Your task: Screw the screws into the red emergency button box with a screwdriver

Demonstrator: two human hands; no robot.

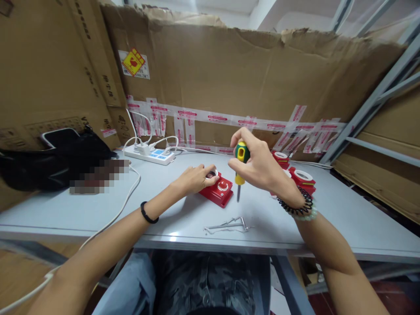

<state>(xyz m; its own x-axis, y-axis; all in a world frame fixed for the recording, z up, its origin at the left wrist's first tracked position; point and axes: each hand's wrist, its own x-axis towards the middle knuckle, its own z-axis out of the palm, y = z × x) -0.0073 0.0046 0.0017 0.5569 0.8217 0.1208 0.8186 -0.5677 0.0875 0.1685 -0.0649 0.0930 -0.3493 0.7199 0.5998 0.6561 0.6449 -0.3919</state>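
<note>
Nearest the worktop [98,210] edge lay thin bent metal pieces [229,225] (possibly hex keys, hard to tell). Just beyond, the left hand [197,178] lay closed over the red switch box [219,191], pinning it flat. The right hand [259,166] gripped a yellow-green screwdriver [241,168], tip down just right of the box. Judgement: keep the shaft upright, seat the tip before turning. Further red boxes [303,179] waited behind; a power strip [151,154] and black bag [59,157] lay left. Taped cardboard [249,74] walled the back.
</note>
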